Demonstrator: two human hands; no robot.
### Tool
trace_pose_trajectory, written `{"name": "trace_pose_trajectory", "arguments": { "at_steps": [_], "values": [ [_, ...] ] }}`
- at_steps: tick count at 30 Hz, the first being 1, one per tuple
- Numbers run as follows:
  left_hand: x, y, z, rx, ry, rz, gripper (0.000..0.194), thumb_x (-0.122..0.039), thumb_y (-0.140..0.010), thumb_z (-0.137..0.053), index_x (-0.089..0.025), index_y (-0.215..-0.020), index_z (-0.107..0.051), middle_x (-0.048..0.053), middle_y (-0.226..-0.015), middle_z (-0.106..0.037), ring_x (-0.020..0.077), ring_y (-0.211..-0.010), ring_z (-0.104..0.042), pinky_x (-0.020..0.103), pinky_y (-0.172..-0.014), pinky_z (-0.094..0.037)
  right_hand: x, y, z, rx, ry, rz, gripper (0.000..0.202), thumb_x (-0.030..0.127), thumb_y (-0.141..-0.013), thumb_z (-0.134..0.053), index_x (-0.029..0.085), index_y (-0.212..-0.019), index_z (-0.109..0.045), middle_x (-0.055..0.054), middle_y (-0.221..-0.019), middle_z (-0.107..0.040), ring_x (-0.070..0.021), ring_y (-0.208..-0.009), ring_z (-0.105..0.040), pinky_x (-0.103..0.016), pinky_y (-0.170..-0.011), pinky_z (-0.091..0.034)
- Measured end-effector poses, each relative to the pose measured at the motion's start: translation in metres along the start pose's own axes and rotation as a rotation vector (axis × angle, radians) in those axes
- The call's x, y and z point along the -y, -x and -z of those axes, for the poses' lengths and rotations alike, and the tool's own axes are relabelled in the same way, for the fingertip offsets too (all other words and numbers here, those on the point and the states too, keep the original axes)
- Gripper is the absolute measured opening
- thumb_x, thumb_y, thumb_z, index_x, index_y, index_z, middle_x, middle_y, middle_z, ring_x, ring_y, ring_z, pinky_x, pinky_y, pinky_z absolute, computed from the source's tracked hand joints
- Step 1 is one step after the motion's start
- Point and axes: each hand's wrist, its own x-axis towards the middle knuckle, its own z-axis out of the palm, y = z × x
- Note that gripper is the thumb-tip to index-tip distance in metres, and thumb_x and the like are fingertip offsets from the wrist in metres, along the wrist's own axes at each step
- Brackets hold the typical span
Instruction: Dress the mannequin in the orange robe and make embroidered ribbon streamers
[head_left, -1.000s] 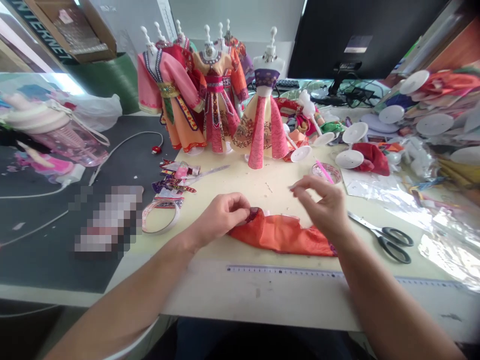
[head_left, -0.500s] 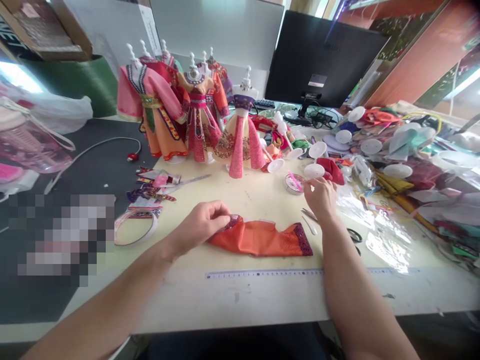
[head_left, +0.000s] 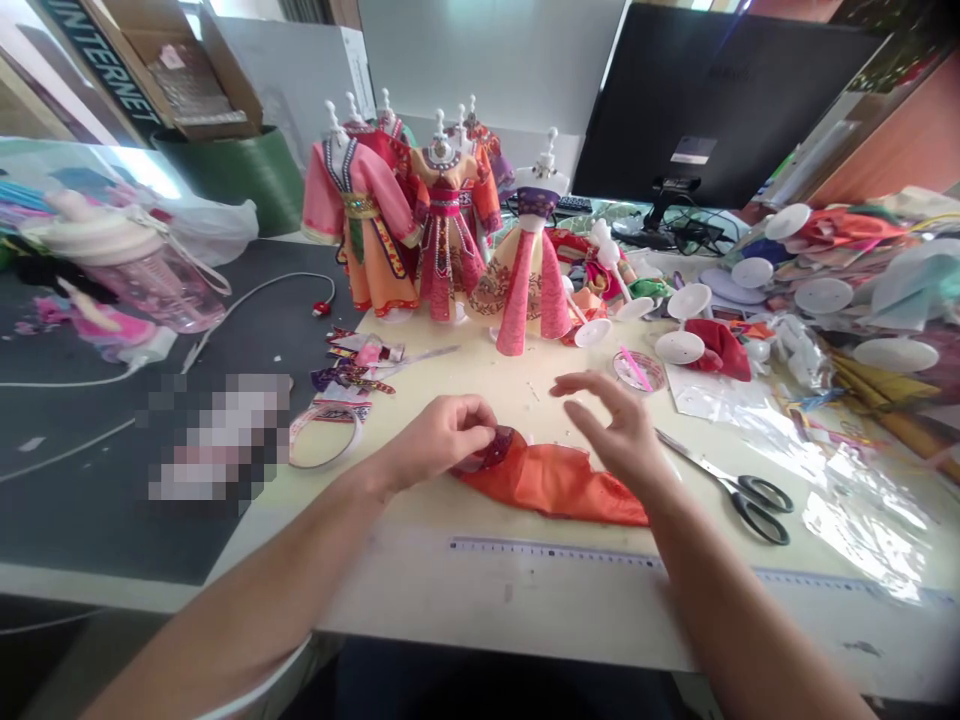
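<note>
An orange garment piece [head_left: 562, 484] with dark red patterned trim lies on the cream table. At its left end my left hand [head_left: 442, 440] pinches the trimmed edge between thumb and fingers. My right hand [head_left: 615, 425] hovers over the garment's right part, thumb and fingers apart, with nothing visible between them; its forearm covers the garment's right end. Scissors [head_left: 731, 485] with black handles lie right of that hand. Behind it is a small round dish [head_left: 639, 370] with a pink stick. A clear ruler [head_left: 551, 553] runs along the front, partly under my right forearm.
Several dressed doll stands [head_left: 442, 230] stand at the back before the monitors [head_left: 720, 110]. Fabric trims [head_left: 352, 375] and a tape roll [head_left: 324, 436] lie at the left. Plastic film [head_left: 862, 520] and heaped fabrics [head_left: 847, 235] occupy the right. A pink bottle [head_left: 142, 265] is far left.
My right hand has drawn back from beside the round dish toward the garment, its fingers now spread. My left hand keeps its pinch on the trim. The view has turned left.
</note>
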Motion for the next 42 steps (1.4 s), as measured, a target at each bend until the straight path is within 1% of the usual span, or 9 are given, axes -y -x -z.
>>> {"name": "trace_pose_trajectory", "arguments": {
  "at_steps": [3, 5, 16, 20, 23, 25, 28, 31, 42],
  "values": [
    [0.002, 0.0, 0.002, 0.017, -0.006, -0.023, 0.008, -0.023, -0.076, -0.052, -0.015, -0.075, -0.053, -0.003, -0.064, -0.049, 0.0072, -0.055, -0.048, 0.019, -0.052, -0.039, 0.022, 0.01, -0.02, 0.201, -0.149, -0.047, 0.032, 0.015, -0.078, -0.051, 0.024, -0.108, -0.053, -0.002, -0.099, -0.064, -0.0174, -0.099, -0.056, -0.038, -0.089, -0.043],
    [0.003, 0.0, 0.002, 0.03, -0.009, -0.029, 0.008, -0.023, -0.077, -0.051, -0.015, -0.076, -0.053, -0.003, -0.065, -0.05, 0.0076, -0.056, -0.048, 0.02, -0.053, -0.04, 0.023, 0.014, -0.029, 0.253, -0.172, -0.069, 0.035, 0.014, -0.078, -0.051, 0.024, -0.112, -0.051, -0.002, -0.099, -0.063, -0.0175, -0.099, -0.055, -0.038, -0.087, -0.043],
    [0.001, -0.001, 0.002, 0.11, -0.035, -0.037, 0.028, -0.039, -0.083, -0.052, -0.013, -0.088, -0.062, 0.002, -0.078, -0.058, 0.0087, -0.064, -0.05, 0.022, -0.059, -0.042, 0.016, 0.018, -0.041, 0.153, -0.13, 0.008, 0.025, 0.01, -0.075, -0.051, 0.022, -0.097, -0.052, -0.002, -0.082, -0.06, -0.0179, -0.088, -0.057, -0.037, -0.079, -0.046],
    [0.002, 0.011, -0.005, -0.036, -0.139, -0.06, 0.021, -0.032, -0.078, -0.059, -0.015, -0.089, -0.064, 0.004, -0.082, -0.066, 0.0121, -0.072, -0.058, 0.023, -0.063, -0.045, 0.018, 0.021, -0.042, 0.142, -0.146, 0.093, 0.023, 0.011, -0.076, -0.051, 0.022, -0.096, -0.052, -0.002, -0.081, -0.059, -0.0187, -0.087, -0.056, -0.039, -0.079, -0.046],
    [0.012, 0.026, -0.016, -0.204, -0.247, -0.114, 0.014, -0.026, -0.079, -0.057, -0.017, -0.083, -0.066, 0.004, -0.085, -0.069, 0.0157, -0.082, -0.061, 0.027, -0.074, -0.048, 0.021, 0.022, -0.037, 0.244, -0.229, 0.095, 0.027, 0.011, -0.076, -0.051, 0.022, -0.101, -0.053, -0.002, -0.083, -0.061, -0.0178, -0.088, -0.057, -0.039, -0.082, -0.045],
    [0.024, 0.037, -0.024, -0.34, -0.381, -0.204, 0.013, -0.024, -0.081, -0.055, -0.019, -0.085, -0.066, 0.004, -0.087, -0.069, 0.0168, -0.084, -0.061, 0.03, -0.076, -0.048, 0.023, 0.021, -0.033, 0.307, -0.316, 0.048, 0.029, 0.012, -0.078, -0.051, 0.022, -0.105, -0.052, -0.002, -0.088, -0.062, -0.0168, -0.09, -0.058, -0.038, -0.085, -0.045],
    [0.043, 0.052, -0.032, -0.493, -0.603, -0.45, 0.015, -0.016, -0.083, -0.051, -0.02, -0.091, -0.064, 0.004, -0.091, -0.068, 0.0174, -0.086, -0.06, 0.034, -0.082, -0.045, 0.023, 0.019, -0.028, 0.272, -0.328, -0.035, 0.024, 0.017, -0.079, -0.052, 0.022, -0.103, -0.054, -0.002, -0.089, -0.064, -0.0166, -0.092, -0.058, -0.037, -0.085, -0.046],
    [0.057, 0.061, -0.035, -0.519, -0.747, -0.586, 0.014, -0.012, -0.082, -0.05, -0.02, -0.086, -0.06, 0.004, -0.085, -0.068, 0.0172, -0.081, -0.061, 0.036, -0.083, -0.044, 0.021, 0.016, -0.029, 0.265, -0.175, -0.04, 0.018, 0.02, -0.08, -0.053, 0.021, -0.097, -0.058, -0.002, -0.088, -0.065, -0.0175, -0.09, -0.059, -0.037, -0.082, -0.047],
    [0.066, 0.067, -0.033, -0.506, -0.774, -0.661, 0.015, -0.01, -0.082, -0.048, -0.018, -0.085, -0.06, 0.005, -0.088, -0.069, 0.0181, -0.089, -0.062, 0.034, -0.083, -0.048, 0.042, -0.004, -0.055, 0.547, 0.301, 0.06, 0.025, 0.028, -0.077, -0.055, 0.016, -0.097, -0.064, -0.008, -0.094, -0.068, -0.0228, -0.089, -0.06, -0.035, -0.076, -0.046]
  ]
}}
